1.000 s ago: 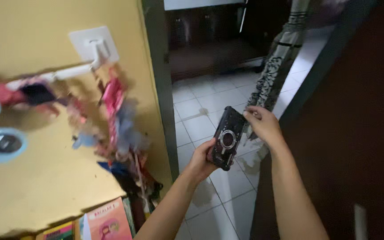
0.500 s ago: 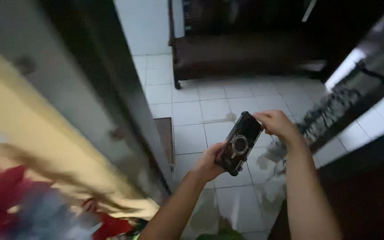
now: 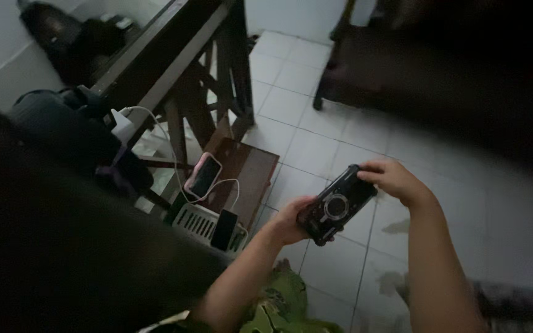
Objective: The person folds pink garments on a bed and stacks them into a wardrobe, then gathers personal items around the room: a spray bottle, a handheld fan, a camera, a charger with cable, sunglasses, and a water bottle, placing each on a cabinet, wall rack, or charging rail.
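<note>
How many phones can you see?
3: a black phone held in both hands, a pink-edged phone charging on the wooden stool, a dark phone below. Others may be hidden.

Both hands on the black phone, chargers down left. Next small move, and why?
Probably lower the black phone leftward toward the small wooden stand. The left hand grips its lower end and the right hand its upper end, so it is securely held. A pink-cased phone already lies there on a white cable, with another dark phone beside it.
</note>
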